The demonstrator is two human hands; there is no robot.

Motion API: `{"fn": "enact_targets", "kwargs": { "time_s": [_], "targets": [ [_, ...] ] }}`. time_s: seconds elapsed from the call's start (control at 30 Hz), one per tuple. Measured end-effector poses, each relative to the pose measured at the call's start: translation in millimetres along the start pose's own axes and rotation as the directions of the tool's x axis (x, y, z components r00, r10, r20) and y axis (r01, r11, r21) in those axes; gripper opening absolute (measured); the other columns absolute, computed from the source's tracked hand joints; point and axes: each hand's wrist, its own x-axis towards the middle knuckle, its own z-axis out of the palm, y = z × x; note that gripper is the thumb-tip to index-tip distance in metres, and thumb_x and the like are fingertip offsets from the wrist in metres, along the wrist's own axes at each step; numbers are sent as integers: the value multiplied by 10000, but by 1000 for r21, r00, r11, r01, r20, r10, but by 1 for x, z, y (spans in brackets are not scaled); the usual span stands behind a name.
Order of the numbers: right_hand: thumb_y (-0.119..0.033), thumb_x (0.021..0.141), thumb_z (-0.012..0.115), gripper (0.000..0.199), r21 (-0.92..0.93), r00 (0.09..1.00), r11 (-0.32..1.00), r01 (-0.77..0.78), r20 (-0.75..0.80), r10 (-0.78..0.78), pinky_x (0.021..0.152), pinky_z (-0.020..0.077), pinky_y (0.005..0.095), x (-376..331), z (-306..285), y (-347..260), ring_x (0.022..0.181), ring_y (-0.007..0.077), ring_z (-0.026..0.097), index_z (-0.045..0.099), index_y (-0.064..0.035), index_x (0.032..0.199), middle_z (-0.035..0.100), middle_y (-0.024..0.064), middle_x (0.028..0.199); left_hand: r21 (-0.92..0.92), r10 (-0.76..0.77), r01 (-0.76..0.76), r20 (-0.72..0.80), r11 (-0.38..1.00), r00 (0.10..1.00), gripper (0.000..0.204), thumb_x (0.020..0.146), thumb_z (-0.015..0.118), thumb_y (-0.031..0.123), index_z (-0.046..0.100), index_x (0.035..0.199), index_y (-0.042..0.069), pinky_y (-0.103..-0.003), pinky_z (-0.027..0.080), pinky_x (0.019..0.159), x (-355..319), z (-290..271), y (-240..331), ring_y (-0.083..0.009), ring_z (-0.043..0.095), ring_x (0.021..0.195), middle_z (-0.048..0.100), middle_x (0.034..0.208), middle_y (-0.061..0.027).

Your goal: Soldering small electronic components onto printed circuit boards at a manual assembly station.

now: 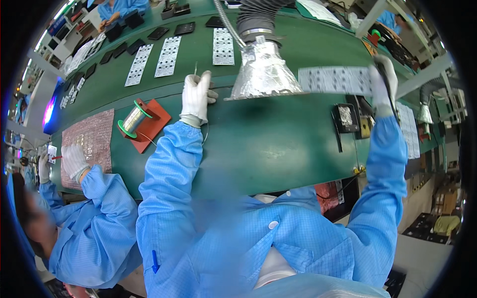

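My left hand (198, 97), in a white glove, is closed near the far edge of the green bench. A thin solder wire (196, 68) sticks up from its fingers, and a thin strand hangs below the wrist. Off to the right, my gloved right hand (382, 89) is closed at the right end of a white panel of small circuit boards (335, 80), which looks slightly blurred. A black cord-like thing (385, 79) runs along this hand; whether the fingers also grip it is hard to tell. Left of my left hand, a solder spool (135, 120) sits on a red-brown stand (155, 124).
A foil-covered fume hood (266, 72) hangs between my hands. More board panels (223, 47) and black trays (185, 28) lie beyond. A small black container (345, 117) stands near my right forearm. At the left, a co-worker's gloved hand (74, 161) is over pink bubble wrap (94, 131).
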Motion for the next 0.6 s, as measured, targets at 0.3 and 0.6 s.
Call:
{"fn": "enact_targets", "kwargs": {
  "time_s": [0.3, 0.6],
  "targets": [
    [17, 870, 612, 214, 292, 977, 937, -193, -35, 212, 760, 480, 247, -179, -56, -10, 829, 84, 568, 625, -25, 1080, 626, 18, 950, 34, -249, 247, 118, 968, 961, 600, 1013, 459, 595, 582, 1124, 19, -272, 319, 425, -90, -30, 18, -112, 464, 489, 651, 939, -150],
    [-4, 851, 711, 203, 176, 964, 973, 146, 197, -180, 667, 552, 346, -207, 43, -18, 732, 285, 710, 640, -45, 1037, 699, 150, 860, 687, 402, -619, 480, 380, 779, 154, 930, 646, 147, 658, 1063, 71, -372, 560, 711, -203, 22, 20, -302, 693, 796, 698, 904, -117]
  ]
}}
